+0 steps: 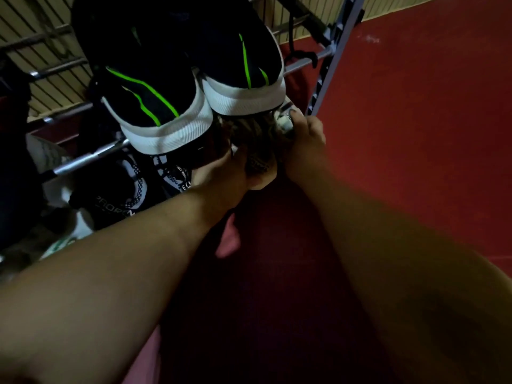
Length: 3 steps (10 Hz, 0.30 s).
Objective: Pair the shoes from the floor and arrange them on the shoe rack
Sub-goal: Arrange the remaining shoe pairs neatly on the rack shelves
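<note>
1. The shoe rack (83, 159) carries the green-striped pair (177, 106) on an upper tier. The white-soled heels are turned toward you, and the two shoes sit side by side and touch.
2. Just below that pair's right shoe, your left hand (221, 173) and right hand (304, 139) hold a dark patterned shoe (260, 142) between them. Your left fingers wrap its near end, and your right fingers curl round its right side by the white trim.
3. Below and left of the green-striped pair, black-and-white shoes (124, 195) sit on a lower tier. You cannot tell how many in the dim light.
4. The held shoe is tucked close under the pair's soles. The rack's grey side post (332, 51) stands just right of the pair, near your right hand.
5. Right of the green-striped pair, past the post, the red floor (415, 134) lies open. Behind the pair runs a ribbed pale wall (41, 37).
</note>
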Motion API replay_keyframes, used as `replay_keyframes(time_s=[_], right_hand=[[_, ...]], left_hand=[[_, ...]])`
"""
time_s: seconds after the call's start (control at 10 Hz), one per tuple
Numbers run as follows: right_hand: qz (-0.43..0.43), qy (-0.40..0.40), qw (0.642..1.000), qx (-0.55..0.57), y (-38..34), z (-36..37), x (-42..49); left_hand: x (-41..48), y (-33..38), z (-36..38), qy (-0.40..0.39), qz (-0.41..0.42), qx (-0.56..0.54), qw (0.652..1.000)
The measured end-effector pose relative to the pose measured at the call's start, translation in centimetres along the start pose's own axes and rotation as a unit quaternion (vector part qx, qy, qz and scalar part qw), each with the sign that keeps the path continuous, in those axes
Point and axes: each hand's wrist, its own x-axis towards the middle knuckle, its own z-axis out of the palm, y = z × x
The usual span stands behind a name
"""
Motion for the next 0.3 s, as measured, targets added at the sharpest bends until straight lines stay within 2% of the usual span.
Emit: replay_keyframes(time_s=[0.1,0.2,0.3], right_hand=[[0.04,-0.026,0.997,-0.063,-0.7,-0.2,-0.3],[0.088,-0.083,0.984,-0.134,-0.8,-0.3,-1.5],[0.14,-0.048,0.982,-0.118,-1.2,-0.8,-3.2]], left_hand=[[-0.7,-0.9,0.6,-0.052,-0.054,0.069,0.995],[-1.8,0.0,-0.5,-0.062,-0.063,0.097,0.991],[-2.9,0.5,-0.8,-0.018,-0.066,0.094,0.993]])
